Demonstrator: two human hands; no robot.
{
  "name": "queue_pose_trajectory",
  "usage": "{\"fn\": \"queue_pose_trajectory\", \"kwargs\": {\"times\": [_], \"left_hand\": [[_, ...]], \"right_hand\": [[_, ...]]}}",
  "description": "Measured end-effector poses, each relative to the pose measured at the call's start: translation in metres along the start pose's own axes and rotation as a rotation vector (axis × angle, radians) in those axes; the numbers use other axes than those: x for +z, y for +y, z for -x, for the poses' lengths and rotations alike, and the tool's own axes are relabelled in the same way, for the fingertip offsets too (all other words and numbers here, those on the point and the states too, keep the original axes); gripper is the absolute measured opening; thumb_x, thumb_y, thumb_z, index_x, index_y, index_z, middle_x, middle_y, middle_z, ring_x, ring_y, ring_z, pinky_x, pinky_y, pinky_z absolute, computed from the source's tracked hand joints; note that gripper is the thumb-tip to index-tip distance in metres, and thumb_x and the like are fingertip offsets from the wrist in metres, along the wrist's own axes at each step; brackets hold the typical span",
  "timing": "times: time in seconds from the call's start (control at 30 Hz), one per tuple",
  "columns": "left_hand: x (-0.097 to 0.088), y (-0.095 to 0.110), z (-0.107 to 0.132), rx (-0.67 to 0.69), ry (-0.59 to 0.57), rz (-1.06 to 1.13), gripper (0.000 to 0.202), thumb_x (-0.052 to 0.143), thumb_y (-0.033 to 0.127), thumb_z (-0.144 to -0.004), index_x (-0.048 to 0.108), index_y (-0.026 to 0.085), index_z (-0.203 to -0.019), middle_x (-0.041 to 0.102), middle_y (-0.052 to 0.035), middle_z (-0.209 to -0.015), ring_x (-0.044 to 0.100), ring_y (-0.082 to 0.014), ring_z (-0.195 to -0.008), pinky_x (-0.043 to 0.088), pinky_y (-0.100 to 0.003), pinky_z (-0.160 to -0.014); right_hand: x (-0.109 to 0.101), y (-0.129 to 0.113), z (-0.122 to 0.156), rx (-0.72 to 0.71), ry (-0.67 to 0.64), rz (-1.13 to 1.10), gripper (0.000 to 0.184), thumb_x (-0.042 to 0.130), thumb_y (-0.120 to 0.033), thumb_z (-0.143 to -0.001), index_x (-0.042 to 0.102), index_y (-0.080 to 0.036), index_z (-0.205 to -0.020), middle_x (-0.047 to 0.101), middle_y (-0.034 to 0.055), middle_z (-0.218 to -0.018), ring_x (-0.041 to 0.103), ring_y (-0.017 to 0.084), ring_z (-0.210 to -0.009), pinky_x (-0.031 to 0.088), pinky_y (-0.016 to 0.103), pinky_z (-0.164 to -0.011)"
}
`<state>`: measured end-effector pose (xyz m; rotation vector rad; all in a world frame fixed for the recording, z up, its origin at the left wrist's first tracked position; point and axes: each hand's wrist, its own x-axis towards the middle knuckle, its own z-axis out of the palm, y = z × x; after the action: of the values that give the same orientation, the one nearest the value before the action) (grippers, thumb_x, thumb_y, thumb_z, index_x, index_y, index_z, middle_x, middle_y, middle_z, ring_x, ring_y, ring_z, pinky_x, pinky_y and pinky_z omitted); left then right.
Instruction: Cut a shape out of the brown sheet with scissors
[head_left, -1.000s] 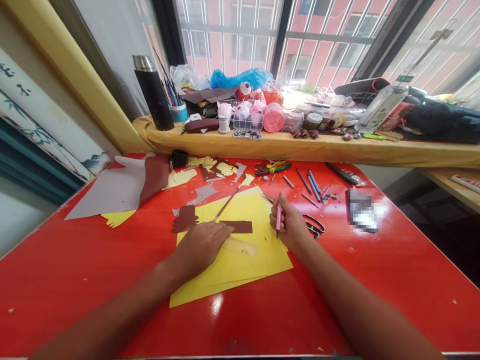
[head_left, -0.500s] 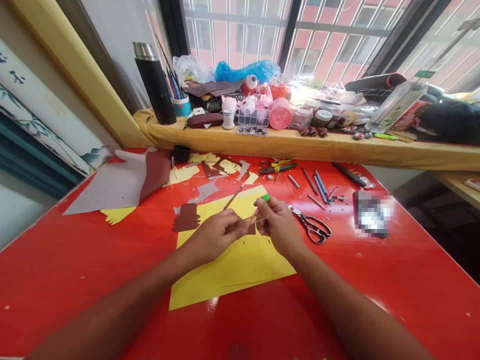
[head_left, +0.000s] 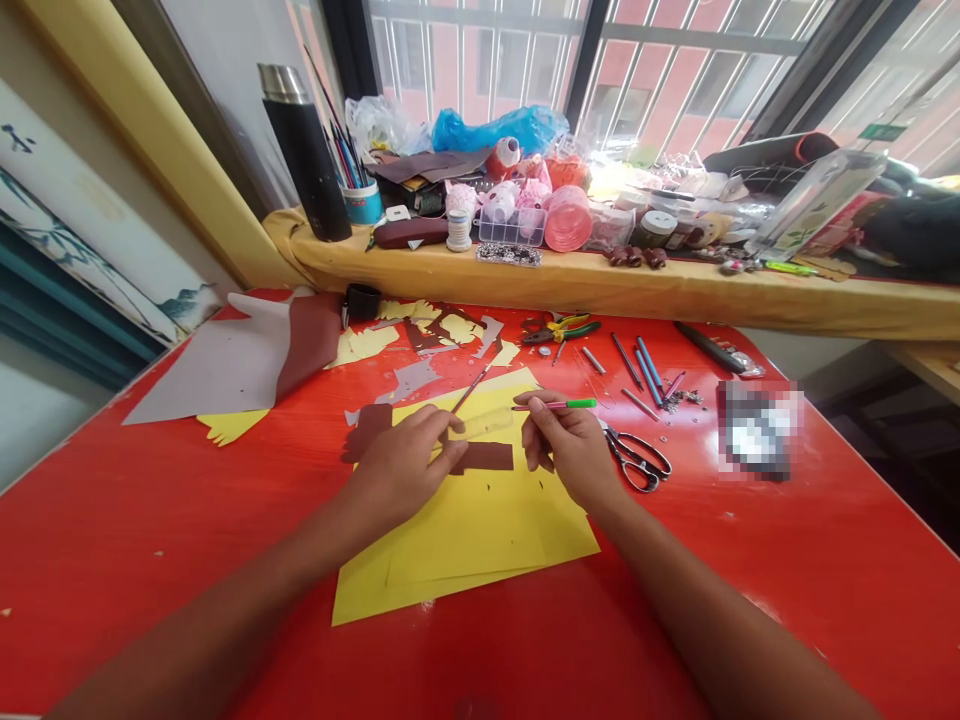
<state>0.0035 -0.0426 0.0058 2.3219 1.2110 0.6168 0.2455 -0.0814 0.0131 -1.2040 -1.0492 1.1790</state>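
My left hand (head_left: pixel 401 468) rests on a stack of yellow paper (head_left: pixel 487 545), its fingers on the end of a clear plastic ruler (head_left: pixel 484 425). My right hand (head_left: pixel 568 447) grips a slim pencil with a green end (head_left: pixel 559 405), its pink tip pointing left just above the ruler. A brown paper strip (head_left: pixel 484 457) lies on the yellow sheets below the ruler. A cut brown paper shape (head_left: pixel 367 433) lies beside my left fingers. A thin paintbrush (head_left: pixel 471 392) lies across the top edge of the yellow paper.
Steel scissors (head_left: pixel 637 460) lie right of my right hand, with pliers (head_left: pixel 562 330), several pencils (head_left: pixel 645 370) and a blurred object (head_left: pixel 754 430) around them on the red table (head_left: pixel 150 560). Paper scraps lie far left. A cluttered cloth-covered windowsill (head_left: pixel 600 295) runs along the table's back.
My hands have moved apart from their raised position together. The ruler has dropped toward the paper, and the pencil has turned level with its green end to the right.
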Motion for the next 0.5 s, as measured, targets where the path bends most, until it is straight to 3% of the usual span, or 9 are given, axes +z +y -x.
{"fn": "queue_pose_trajectory", "kwargs": {"times": [0.1, 0.27, 0.5], "left_hand": [[0.015, -0.01, 0.006, 0.117, 0.038, -0.303, 0.02, 0.055, 0.031, -0.113, 0.071, 0.02, -0.11, 0.075, -0.0091, -0.108, 0.07, -0.028, -0.097, 0.053, -0.039, -0.078], [0.033, -0.013, 0.013, 0.229, 0.181, -0.577, 0.022, 0.049, 0.02, -0.112, 0.071, 0.019, -0.11, 0.071, -0.0108, -0.102, 0.061, -0.027, -0.09, 0.052, -0.04, -0.08], [0.04, 0.004, 0.017, 0.295, 0.184, -0.58, 0.022, 0.05, 0.022, -0.113, 0.071, 0.018, -0.118, 0.07, -0.0114, -0.105, 0.061, -0.028, -0.09, 0.052, -0.042, -0.081]], "right_hand": [[-0.006, 0.007, -0.001, -0.031, 0.026, 0.011, 0.044, 0.084, -0.065, -0.094, 0.077, -0.022, -0.104, 0.069, -0.0018, -0.068, 0.064, 0.015, -0.047, 0.034, 0.024, -0.041], [-0.008, 0.019, 0.009, -0.106, 0.012, 0.144, 0.036, 0.074, -0.059, -0.105, 0.079, -0.023, -0.106, 0.073, 0.0036, -0.088, 0.068, 0.016, -0.058, 0.04, 0.026, -0.045], [-0.002, 0.025, 0.016, -0.035, -0.039, 0.165, 0.018, 0.082, -0.041, -0.097, 0.072, -0.026, -0.093, 0.064, -0.0047, -0.062, 0.052, 0.014, -0.048, 0.035, 0.027, -0.045]]}}
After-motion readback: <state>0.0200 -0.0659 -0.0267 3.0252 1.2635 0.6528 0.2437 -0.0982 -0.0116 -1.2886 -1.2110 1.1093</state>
